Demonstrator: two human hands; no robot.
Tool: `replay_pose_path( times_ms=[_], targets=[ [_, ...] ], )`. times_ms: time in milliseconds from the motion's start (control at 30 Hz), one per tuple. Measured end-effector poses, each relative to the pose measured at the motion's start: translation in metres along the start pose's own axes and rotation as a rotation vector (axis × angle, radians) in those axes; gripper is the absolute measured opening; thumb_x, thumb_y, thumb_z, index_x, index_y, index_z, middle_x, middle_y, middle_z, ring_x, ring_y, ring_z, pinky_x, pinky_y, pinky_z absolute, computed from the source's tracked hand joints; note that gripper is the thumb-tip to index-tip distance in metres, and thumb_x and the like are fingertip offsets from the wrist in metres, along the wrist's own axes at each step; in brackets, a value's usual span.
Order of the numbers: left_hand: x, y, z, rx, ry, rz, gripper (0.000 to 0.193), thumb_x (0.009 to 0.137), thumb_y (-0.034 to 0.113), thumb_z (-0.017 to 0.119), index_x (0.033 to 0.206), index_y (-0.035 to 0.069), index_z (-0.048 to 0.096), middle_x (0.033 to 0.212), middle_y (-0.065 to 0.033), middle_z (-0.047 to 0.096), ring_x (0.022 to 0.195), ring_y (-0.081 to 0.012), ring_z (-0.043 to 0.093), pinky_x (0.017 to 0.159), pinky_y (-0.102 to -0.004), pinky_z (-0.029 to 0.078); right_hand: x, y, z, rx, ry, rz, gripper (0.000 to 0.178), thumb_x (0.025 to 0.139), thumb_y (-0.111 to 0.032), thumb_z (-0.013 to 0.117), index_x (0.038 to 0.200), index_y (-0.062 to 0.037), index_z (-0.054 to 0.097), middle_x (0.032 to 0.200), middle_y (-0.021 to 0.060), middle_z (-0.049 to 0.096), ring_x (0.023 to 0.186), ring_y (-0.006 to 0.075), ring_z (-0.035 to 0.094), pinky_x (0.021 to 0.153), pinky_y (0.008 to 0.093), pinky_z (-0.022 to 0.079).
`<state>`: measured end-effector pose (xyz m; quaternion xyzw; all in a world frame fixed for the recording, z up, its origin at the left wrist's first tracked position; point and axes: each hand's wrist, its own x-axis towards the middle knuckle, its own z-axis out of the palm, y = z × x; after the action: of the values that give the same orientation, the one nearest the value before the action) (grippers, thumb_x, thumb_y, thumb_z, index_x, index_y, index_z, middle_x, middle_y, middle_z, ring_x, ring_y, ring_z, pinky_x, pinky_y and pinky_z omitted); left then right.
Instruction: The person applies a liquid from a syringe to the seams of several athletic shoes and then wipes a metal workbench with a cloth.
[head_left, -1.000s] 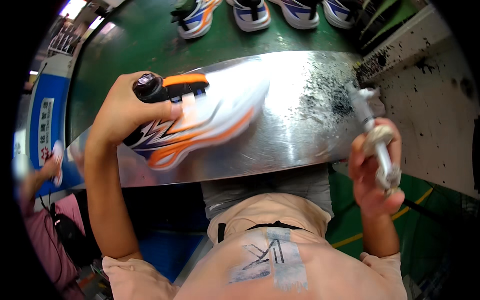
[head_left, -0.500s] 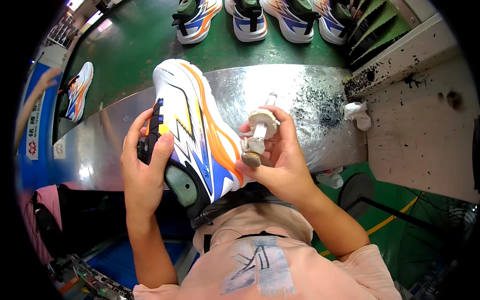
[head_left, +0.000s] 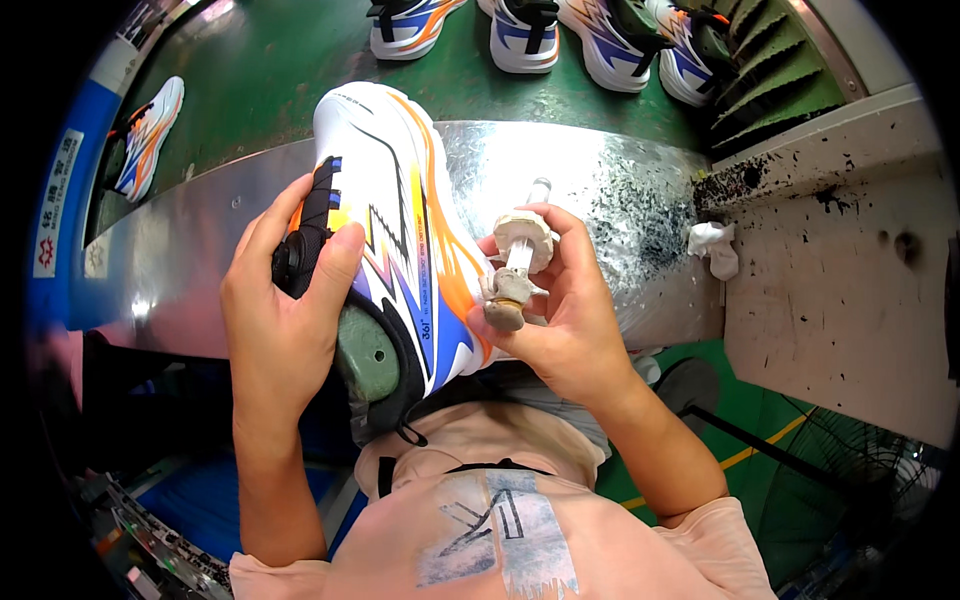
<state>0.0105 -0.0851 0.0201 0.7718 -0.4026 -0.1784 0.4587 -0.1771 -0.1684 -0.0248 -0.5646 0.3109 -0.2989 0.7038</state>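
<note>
A white running shoe (head_left: 385, 190) with orange, blue and yellow side panels is held over the metal bench edge, its toe pointing away from me and its side turned up. My left hand (head_left: 295, 290) grips it across the dark laces, thumb on the upper. In the shoe's opening sits a green shoe last (head_left: 368, 352) with a small hole. My right hand (head_left: 565, 310) is closed around a syringe-like tool (head_left: 520, 255) with a clear barrel and a crusted whitish disc. That hand's thumb side lies against the shoe's heel, and the tool's narrow end points away from me.
Similar shoes (head_left: 525, 40) stand in a row on the green surface (head_left: 270, 70) at the back. Another shoe (head_left: 152, 140) lies far left. White crumpled tissue (head_left: 714, 248) rests beside the paint-spotted panel (head_left: 830, 260) on the right. Green flaps (head_left: 780, 65) hang at the back right.
My left hand and the shoe have tilted slightly, with the toe higher in view. Another person's arm at the far left has gone out of view. The row of shoes appears farther up.
</note>
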Motion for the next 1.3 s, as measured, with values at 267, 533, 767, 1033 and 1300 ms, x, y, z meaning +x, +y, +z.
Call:
replay_pose_path(
  times_ms=[267, 533, 767, 1033, 1300],
  targets=[
    [-0.003, -0.007, 0.001, 0.008, 0.051, 0.016, 0.044, 0.085, 0.020, 0.068, 0.118, -0.006, 0.057, 0.105, -0.0145, 0.062, 0.094, -0.0174, 0.060, 0.085, -0.0294, 0.046, 0.000, 0.000, 0.000, -0.087, -0.042, -0.039, 0.073, 0.073, -0.003, 0.076, 0.130, -0.0065, 0.031, 0.115, 0.0093, 0.051, 0.104, 0.0157, 0.054, 0.087, 0.0330, 0.053],
    [-0.005, -0.005, 0.005, 0.002, 0.068, 0.016, 0.042, 0.085, 0.020, 0.068, 0.116, -0.006, 0.059, 0.103, -0.0144, 0.063, 0.093, -0.0170, 0.061, 0.084, -0.0287, 0.047, -0.002, -0.005, 0.000, -0.112, -0.036, -0.011, 0.071, 0.073, -0.005, 0.076, 0.130, -0.0066, 0.032, 0.116, 0.0104, 0.051, 0.101, 0.0162, 0.056, 0.085, 0.0337, 0.054],
    [0.001, -0.014, 0.004, 0.060, 0.098, 0.084, 0.040, 0.083, 0.019, 0.067, 0.114, -0.005, 0.061, 0.099, -0.0133, 0.064, 0.089, -0.0156, 0.061, 0.081, -0.0287, 0.048, 0.005, -0.003, 0.000, -0.197, -0.037, -0.050, 0.069, 0.073, -0.002, 0.074, 0.128, -0.0064, 0.033, 0.109, 0.0098, 0.055, 0.096, 0.0167, 0.058, 0.082, 0.0301, 0.054],
    [0.057, -0.023, -0.040, -0.237, -0.026, 0.000, 0.026, 0.079, 0.009, 0.062, 0.100, -0.007, 0.066, 0.082, -0.0053, 0.065, 0.073, -0.0086, 0.058, 0.070, -0.0227, 0.047, -0.009, 0.024, -0.059, -0.390, 0.158, -0.269, 0.074, 0.069, 0.001, 0.079, 0.128, -0.0069, 0.034, 0.104, 0.0092, 0.052, 0.092, 0.0153, 0.054, 0.076, 0.0279, 0.051],
    [0.214, 0.000, -0.048, 0.727, 0.221, 0.439, 0.029, 0.079, 0.036, 0.064, 0.100, 0.017, 0.068, 0.100, -0.0108, 0.064, 0.089, -0.0298, 0.064, 0.078, -0.0394, 0.050, -0.023, 0.041, -0.094, -0.563, 0.169, -0.310, 0.081, 0.065, -0.008, 0.086, 0.127, -0.0052, 0.035, 0.102, 0.0079, 0.053, 0.086, 0.0148, 0.056, 0.073, 0.0269, 0.049]
  ],
)
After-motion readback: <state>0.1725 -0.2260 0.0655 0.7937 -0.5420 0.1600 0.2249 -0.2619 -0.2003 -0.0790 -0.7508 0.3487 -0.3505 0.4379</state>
